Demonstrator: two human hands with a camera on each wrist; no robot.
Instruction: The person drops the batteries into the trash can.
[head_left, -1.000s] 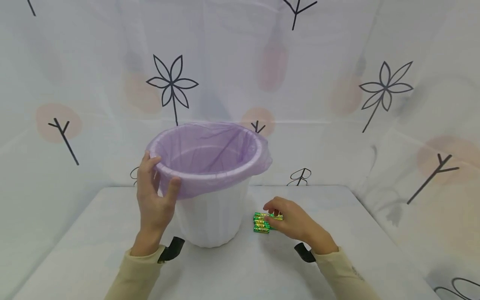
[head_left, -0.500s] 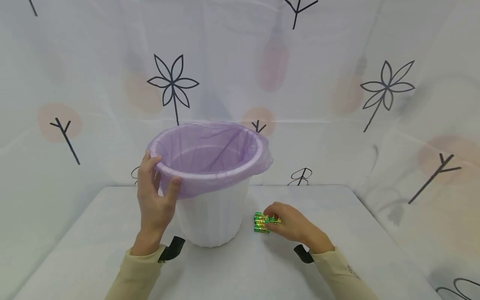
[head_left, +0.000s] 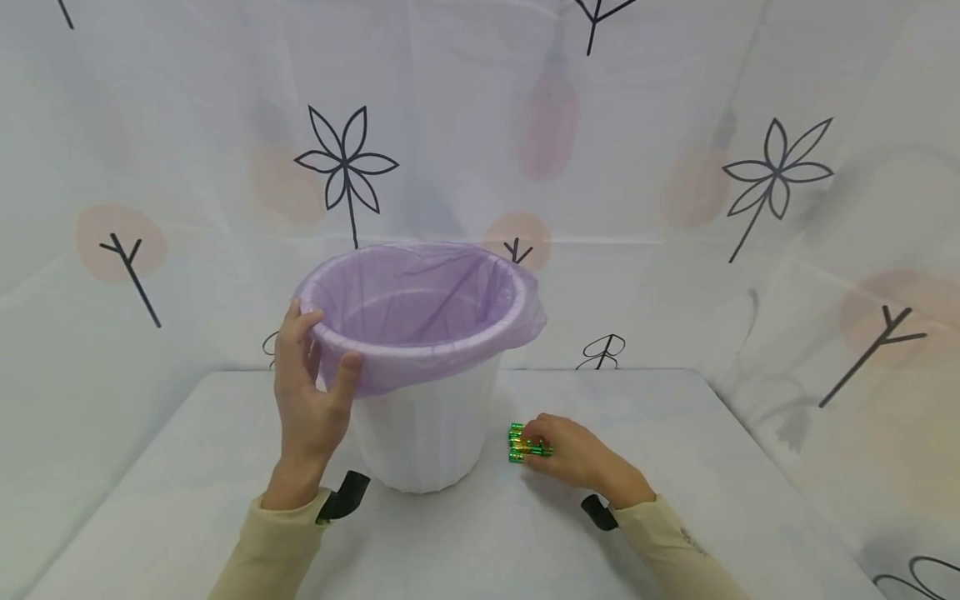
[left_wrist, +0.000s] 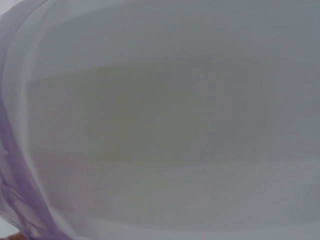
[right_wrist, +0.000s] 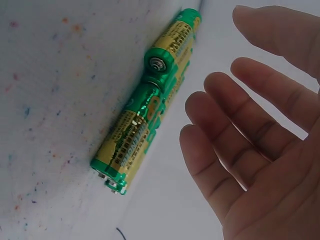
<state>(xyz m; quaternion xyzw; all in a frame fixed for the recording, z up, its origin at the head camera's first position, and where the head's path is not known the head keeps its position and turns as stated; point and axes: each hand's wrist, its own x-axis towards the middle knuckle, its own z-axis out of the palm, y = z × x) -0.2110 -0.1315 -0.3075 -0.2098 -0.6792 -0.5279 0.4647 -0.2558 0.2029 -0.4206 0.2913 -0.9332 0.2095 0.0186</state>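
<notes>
A white trash can [head_left: 420,442] with a purple bag [head_left: 420,375] folded over its rim stands upright on the table. My left hand [head_left: 311,408] holds the can at its left front, thumb against the bagged outside and a fingertip at the rim. In the left wrist view the can's white wall [left_wrist: 175,115] fills nearly everything. Right of the can lie several green and gold batteries [right_wrist: 130,130], side by side, with one shorter-looking end row behind. My right hand [head_left: 573,450] reaches over them; in the right wrist view its bent, spread fingers [right_wrist: 205,110] are beside the batteries, apart from them.
The table [head_left: 465,550] has a white cover, and its far edge meets a white curtain [head_left: 637,208] printed with flowers and twigs. Black wrist mounts [head_left: 345,497] sit on both sleeves. The can stands close to the left of the batteries.
My right hand has moved slightly down and left over the batteries, covering more of them. The left hand and the can have stayed in place.
</notes>
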